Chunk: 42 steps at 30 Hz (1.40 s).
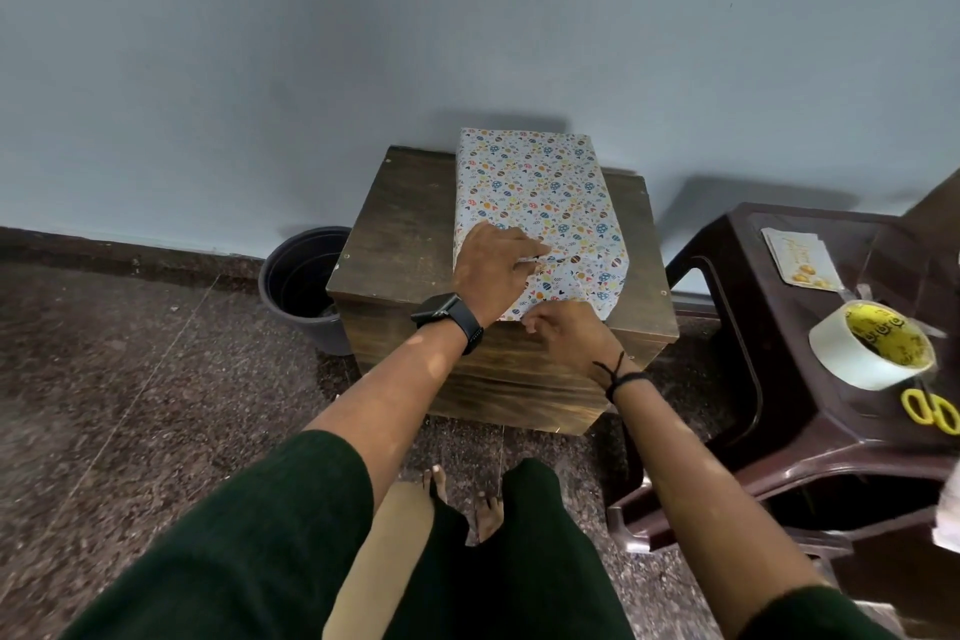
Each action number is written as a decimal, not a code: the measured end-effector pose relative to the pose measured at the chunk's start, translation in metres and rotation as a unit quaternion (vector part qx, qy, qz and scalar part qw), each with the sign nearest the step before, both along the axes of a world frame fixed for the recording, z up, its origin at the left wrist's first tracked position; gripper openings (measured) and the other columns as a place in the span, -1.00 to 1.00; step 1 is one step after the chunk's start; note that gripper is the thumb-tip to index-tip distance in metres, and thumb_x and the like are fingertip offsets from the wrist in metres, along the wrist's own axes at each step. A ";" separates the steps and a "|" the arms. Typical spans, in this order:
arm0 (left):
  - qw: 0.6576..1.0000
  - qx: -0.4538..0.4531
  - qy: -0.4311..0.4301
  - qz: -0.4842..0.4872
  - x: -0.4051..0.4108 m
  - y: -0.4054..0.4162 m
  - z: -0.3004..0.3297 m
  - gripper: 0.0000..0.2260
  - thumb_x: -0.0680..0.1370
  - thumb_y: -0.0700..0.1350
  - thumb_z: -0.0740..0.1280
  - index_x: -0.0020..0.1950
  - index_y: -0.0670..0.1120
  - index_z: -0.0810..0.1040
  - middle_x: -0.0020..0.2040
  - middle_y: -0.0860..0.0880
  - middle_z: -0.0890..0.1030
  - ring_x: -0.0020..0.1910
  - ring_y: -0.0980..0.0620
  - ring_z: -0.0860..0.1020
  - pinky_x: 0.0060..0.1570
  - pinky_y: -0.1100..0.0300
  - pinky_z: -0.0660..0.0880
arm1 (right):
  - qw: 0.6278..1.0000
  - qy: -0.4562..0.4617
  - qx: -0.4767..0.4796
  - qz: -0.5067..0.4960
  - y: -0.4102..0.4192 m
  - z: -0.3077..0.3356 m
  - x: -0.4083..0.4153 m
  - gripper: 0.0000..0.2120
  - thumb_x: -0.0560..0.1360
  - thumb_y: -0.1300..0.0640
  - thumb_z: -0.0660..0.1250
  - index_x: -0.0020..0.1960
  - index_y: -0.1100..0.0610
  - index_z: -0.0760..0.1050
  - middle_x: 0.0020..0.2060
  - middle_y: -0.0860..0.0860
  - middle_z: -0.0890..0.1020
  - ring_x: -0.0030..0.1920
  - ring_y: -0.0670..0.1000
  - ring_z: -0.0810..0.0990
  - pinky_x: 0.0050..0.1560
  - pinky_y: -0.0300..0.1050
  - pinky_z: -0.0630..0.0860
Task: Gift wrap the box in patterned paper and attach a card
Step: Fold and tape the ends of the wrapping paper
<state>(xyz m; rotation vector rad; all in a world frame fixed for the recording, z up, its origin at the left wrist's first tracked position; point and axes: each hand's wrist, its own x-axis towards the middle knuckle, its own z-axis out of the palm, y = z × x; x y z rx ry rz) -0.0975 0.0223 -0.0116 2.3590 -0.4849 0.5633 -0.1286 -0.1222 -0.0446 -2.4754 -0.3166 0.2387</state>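
Dark green sleeves framed both forearms reaching to a wooden stand (395, 244). On it lay the box (540, 203) in patterned paper, long axis running away from the person toward the wall, its near end at the stand's front edge. Left hand (493, 270) pressed flat on the near folded flap; right hand (563, 333) pinched the paper's lower edge. Bare wood remained left of the box. Card (802, 257), tape roll (870, 346) and scissors (930, 411) sat on a brown plastic stool (779, 379) to the right.
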 end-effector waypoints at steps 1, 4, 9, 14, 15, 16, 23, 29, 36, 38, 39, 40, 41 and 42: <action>1.000 0.000 -0.002 0.001 0.000 0.000 0.000 -0.83 0.40 -0.25 0.45 -0.05 -0.09 0.71 -0.15 -0.05 0.70 -0.21 -0.08 0.54 -0.11 0.30 0.14 | 1.000 0.002 -0.010 0.003 0.001 0.004 0.006 -0.79 0.55 0.28 0.20 -0.04 0.24 0.62 -0.14 0.08 0.68 -0.07 0.05 0.63 0.10 -0.05 0.51; 1.000 0.001 -0.012 -0.005 0.002 0.001 -0.001 -0.82 0.37 -0.29 0.44 -0.08 -0.09 0.71 -0.19 -0.05 0.69 -0.25 -0.09 0.55 -0.14 0.33 0.12 | 1.000 0.013 -0.019 -0.007 0.005 0.013 0.018 -0.77 0.50 0.28 0.19 -0.21 0.25 0.59 -0.22 0.10 0.67 -0.15 0.09 0.61 0.01 -0.01 0.53; 1.000 0.003 -0.009 -0.006 0.001 0.001 0.001 -0.80 0.39 -0.29 0.40 -0.05 -0.09 0.71 -0.16 -0.05 0.69 -0.23 -0.09 0.56 -0.11 0.36 0.12 | 1.000 -0.019 -0.011 -0.022 0.004 0.018 0.022 -0.76 0.46 0.21 0.21 -0.30 0.23 0.57 -0.29 0.09 0.66 -0.22 0.12 0.59 -0.12 -0.01 0.52; 1.000 0.004 0.011 -0.014 -0.002 0.003 0.006 -0.82 0.45 -0.24 0.42 0.02 -0.09 0.69 -0.10 -0.06 0.69 -0.16 -0.06 0.55 -0.11 0.32 0.11 | 0.989 -0.055 0.054 -0.126 -0.025 0.013 0.012 -0.82 0.49 0.19 0.28 -0.12 0.13 0.67 -0.18 0.01 0.69 -0.14 0.03 0.63 -0.07 -0.10 0.55; 1.000 0.003 0.010 -0.015 -0.002 0.003 0.007 -0.82 0.45 -0.25 0.42 0.02 -0.09 0.69 -0.10 -0.07 0.69 -0.17 -0.07 0.54 -0.13 0.31 0.11 | 0.985 -0.070 0.048 -0.151 -0.033 0.015 0.011 -0.83 0.50 0.19 0.29 -0.10 0.14 0.67 -0.16 0.03 0.69 -0.14 0.02 0.62 -0.09 -0.15 0.52; 1.000 0.000 0.009 -0.015 -0.003 0.003 0.007 -0.82 0.45 -0.25 0.42 0.02 -0.10 0.69 -0.10 -0.07 0.69 -0.17 -0.07 0.54 -0.13 0.30 0.11 | 0.981 -0.081 0.037 -0.174 -0.040 0.016 0.010 -0.83 0.52 0.18 0.29 -0.05 0.16 0.66 -0.13 0.04 0.69 -0.13 -0.01 0.59 -0.10 -0.20 0.47; 1.000 -0.013 -0.001 -0.016 -0.003 0.002 0.006 -0.83 0.42 -0.28 0.43 -0.02 -0.12 0.70 -0.14 -0.09 0.69 -0.19 -0.10 0.56 -0.10 0.21 0.20 | 0.972 -0.092 0.051 -0.209 -0.048 0.009 -0.012 -0.87 0.51 0.19 0.27 0.01 0.14 0.57 -0.29 0.03 0.62 -0.29 -0.03 0.54 -0.33 -0.30 0.42; 1.000 -0.016 0.007 -0.014 -0.005 0.002 0.007 -0.83 0.44 -0.27 0.42 0.00 -0.13 0.70 -0.11 -0.09 0.69 -0.17 -0.11 0.54 -0.09 0.23 0.18 | 0.976 -0.100 0.089 -0.174 -0.036 0.008 -0.016 -0.90 0.51 0.21 0.29 -0.02 0.16 0.56 -0.21 0.02 0.64 -0.19 -0.04 0.61 -0.23 -0.36 0.46; 1.000 -0.017 -0.009 -0.011 -0.004 0.000 0.008 -0.83 0.40 -0.31 0.43 -0.05 -0.14 0.71 -0.16 -0.09 0.69 -0.23 -0.12 0.56 -0.11 0.18 0.23 | 0.962 -0.059 0.058 -0.261 -0.048 0.011 0.008 -0.79 0.56 0.23 0.18 0.06 0.20 0.58 -0.02 0.09 0.65 -0.05 0.02 0.56 -0.11 -0.19 0.37; 1.000 -0.016 -0.015 -0.011 -0.003 0.001 0.006 -0.83 0.40 -0.31 0.43 -0.05 -0.14 0.71 -0.17 -0.09 0.70 -0.25 -0.11 0.56 -0.12 0.17 0.24 | 0.957 -0.044 0.046 -0.283 -0.051 0.013 0.007 -0.78 0.56 0.21 0.18 0.11 0.21 0.56 -0.01 0.11 0.64 -0.05 0.04 0.54 -0.09 -0.14 0.42; 1.000 -0.015 -0.012 -0.013 -0.003 0.001 0.005 -0.83 0.41 -0.31 0.43 -0.05 -0.14 0.71 -0.17 -0.08 0.70 -0.25 -0.11 0.56 -0.11 0.17 0.24 | 0.956 -0.036 0.049 -0.286 -0.053 0.013 0.004 -0.78 0.56 0.20 0.19 0.12 0.19 0.53 -0.01 0.10 0.63 -0.04 0.05 0.56 -0.06 -0.08 0.48; 1.000 -0.012 -0.013 -0.017 -0.002 0.002 0.004 -0.83 0.41 -0.30 0.43 -0.04 -0.13 0.71 -0.17 -0.08 0.70 -0.25 -0.10 0.57 -0.11 0.16 0.25 | 0.957 -0.029 0.054 -0.284 -0.054 0.013 -0.001 -0.79 0.55 0.20 0.19 0.13 0.18 0.52 -0.02 0.09 0.62 -0.05 0.06 0.57 -0.05 -0.06 0.52; 1.000 -0.006 -0.017 -0.020 -0.001 0.003 0.002 -0.83 0.40 -0.29 0.43 -0.04 -0.13 0.70 -0.18 -0.07 0.69 -0.26 -0.09 0.57 -0.11 0.16 0.27 | 0.958 -0.023 0.061 -0.279 -0.054 0.013 -0.005 -0.80 0.55 0.20 0.19 0.12 0.17 0.51 -0.04 0.07 0.62 -0.08 0.05 0.57 -0.09 -0.08 0.54; 1.000 0.002 -0.021 -0.022 0.001 0.004 0.001 -0.83 0.40 -0.28 0.44 -0.04 -0.13 0.70 -0.19 -0.07 0.69 -0.28 -0.09 0.57 -0.11 0.15 0.28 | 0.960 -0.022 0.071 -0.271 -0.054 0.014 -0.010 -0.81 0.55 0.20 0.20 0.11 0.15 0.51 -0.06 0.05 0.62 -0.12 0.03 0.58 -0.16 -0.14 0.53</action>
